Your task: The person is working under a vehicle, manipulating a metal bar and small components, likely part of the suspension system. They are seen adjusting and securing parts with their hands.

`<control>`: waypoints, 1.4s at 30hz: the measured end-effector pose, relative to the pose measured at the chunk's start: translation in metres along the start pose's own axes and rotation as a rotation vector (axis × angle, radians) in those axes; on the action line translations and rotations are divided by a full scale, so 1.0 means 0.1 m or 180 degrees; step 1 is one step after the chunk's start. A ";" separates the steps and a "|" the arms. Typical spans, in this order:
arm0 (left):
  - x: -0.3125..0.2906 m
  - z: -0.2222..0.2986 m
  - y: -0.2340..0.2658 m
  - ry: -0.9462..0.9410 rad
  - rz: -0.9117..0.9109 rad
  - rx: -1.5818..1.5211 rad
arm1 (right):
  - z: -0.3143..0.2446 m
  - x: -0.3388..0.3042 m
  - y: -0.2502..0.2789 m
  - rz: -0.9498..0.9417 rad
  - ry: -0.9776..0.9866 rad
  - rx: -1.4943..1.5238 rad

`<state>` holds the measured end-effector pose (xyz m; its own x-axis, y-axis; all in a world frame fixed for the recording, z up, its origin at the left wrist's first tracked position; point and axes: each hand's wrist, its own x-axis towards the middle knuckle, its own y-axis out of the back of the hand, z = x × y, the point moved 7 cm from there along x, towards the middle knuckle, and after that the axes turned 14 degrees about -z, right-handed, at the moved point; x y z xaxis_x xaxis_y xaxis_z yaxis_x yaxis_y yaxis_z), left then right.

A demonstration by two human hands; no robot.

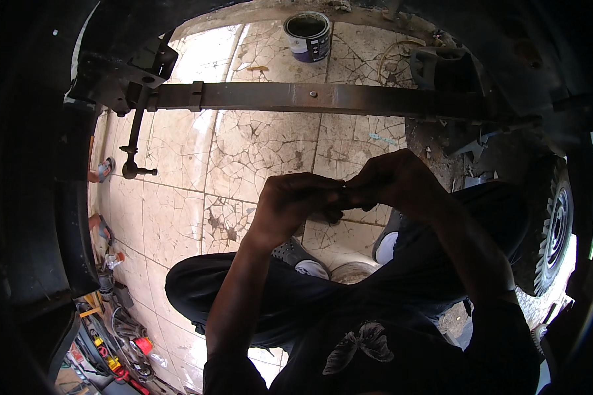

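Small dark piece: mid-view. Left hand at its 9 o'clock, right hand at 2 o'clock; fingers bent inward, shadowed, so I cannot tell whether they pinch it. Metal bar: 12 o'clock. Bucket: beyond. Tyre: 3 o'clock.

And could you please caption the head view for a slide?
Two hands meet over cracked floor tiles, a dark metal beam beyond.

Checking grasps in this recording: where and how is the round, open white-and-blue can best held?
The can is probably best pinched at its near rim, from above: it stands upright beyond the long dark metal bar, its open mouth exposing that edge.
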<state>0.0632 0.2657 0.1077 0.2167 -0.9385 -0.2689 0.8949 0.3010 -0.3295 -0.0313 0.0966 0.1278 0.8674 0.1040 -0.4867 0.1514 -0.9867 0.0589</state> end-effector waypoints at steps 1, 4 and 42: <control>0.00 0.01 0.00 0.0019 0.0013 -0.0009 | 0.00 0.01 0.00 0.0021 -0.0007 0.0006; 0.00 -0.05 0.01 0.0088 0.0080 -0.0170 | -0.04 0.01 0.00 0.0089 0.0110 -0.0042; 0.02 0.10 -0.06 0.0399 0.0506 0.1425 | 0.23 0.11 -0.18 -0.0453 0.0259 -0.0174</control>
<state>0.0621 0.2604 0.1184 0.3402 -0.8509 -0.4003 0.9403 0.3108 0.1386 -0.0350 0.1128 0.1015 0.8705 0.2540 -0.4215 0.2990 -0.9533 0.0430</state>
